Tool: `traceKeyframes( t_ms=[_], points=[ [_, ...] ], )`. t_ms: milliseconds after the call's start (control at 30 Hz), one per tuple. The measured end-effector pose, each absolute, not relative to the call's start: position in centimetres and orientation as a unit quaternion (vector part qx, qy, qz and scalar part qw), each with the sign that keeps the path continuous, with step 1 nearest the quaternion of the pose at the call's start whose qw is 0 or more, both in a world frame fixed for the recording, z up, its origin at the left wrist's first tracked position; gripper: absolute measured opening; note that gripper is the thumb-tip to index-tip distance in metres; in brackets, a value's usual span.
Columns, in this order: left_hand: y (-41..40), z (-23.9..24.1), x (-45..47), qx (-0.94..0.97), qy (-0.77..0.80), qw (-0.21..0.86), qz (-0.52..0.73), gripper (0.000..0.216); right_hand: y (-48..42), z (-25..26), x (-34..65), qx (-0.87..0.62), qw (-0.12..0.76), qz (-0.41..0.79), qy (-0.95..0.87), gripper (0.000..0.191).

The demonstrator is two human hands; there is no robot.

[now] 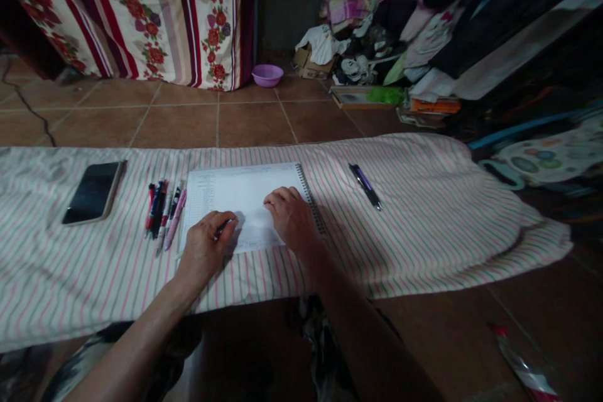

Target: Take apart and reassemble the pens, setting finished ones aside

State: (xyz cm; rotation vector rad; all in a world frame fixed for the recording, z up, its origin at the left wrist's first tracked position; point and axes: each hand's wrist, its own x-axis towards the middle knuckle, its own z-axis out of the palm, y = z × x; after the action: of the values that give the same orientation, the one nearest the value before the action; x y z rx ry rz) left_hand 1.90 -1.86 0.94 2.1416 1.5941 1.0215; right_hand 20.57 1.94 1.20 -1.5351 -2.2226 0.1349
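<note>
A spiral notebook [245, 191] lies open on a pink-striped cloth [424, 226] spread over the floor. My left hand [205, 248] is closed around a dark pen [223, 226], its tip on the lower part of the page. My right hand [292, 220] lies palm down on the page's right side, next to the wire spiral, fingers curled and together, holding nothing. Several pens [164, 210] lie in a row just left of the notebook. Two more pens [366, 186] lie to the right of it.
A black phone [93, 193] rests on the cloth at the left. Beyond the cloth are brown floor tiles, a floral bedspread [155, 12], a purple bowl [267, 75] and a heap of clothes [400, 19]. A wrapper [522, 364] lies at bottom right.
</note>
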Motion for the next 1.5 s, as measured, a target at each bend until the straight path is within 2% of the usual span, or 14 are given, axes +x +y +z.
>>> traceKeyframes(
  t_ms=[167,300,467,567,1500],
  points=[
    [-1.9,0.9,1.8,0.741,0.554,0.141,0.352,0.018,2.0,1.3,20.0,-0.526,0.317,0.147,-0.775,0.011],
    [-1.9,0.9,1.8,0.742,0.558,0.138,0.346,0.018,1.9,1.3,19.3,-0.501,0.398,0.309,-0.704,0.008],
    [-2.0,1.2,1.8,0.739,0.561,0.137,0.347,0.018,1.6,1.6,18.7,-0.468,0.443,0.467,-0.606,0.007],
    [-2.0,1.4,1.8,0.736,0.56,0.14,0.353,0.018,1.5,1.4,18.5,-0.451,0.45,0.519,-0.569,0.009],
    [-2.0,1.1,2.0,0.754,0.552,0.127,0.333,0.016,1.2,0.9,18.0,-0.45,0.429,0.426,-0.657,0.011]
  ],
)
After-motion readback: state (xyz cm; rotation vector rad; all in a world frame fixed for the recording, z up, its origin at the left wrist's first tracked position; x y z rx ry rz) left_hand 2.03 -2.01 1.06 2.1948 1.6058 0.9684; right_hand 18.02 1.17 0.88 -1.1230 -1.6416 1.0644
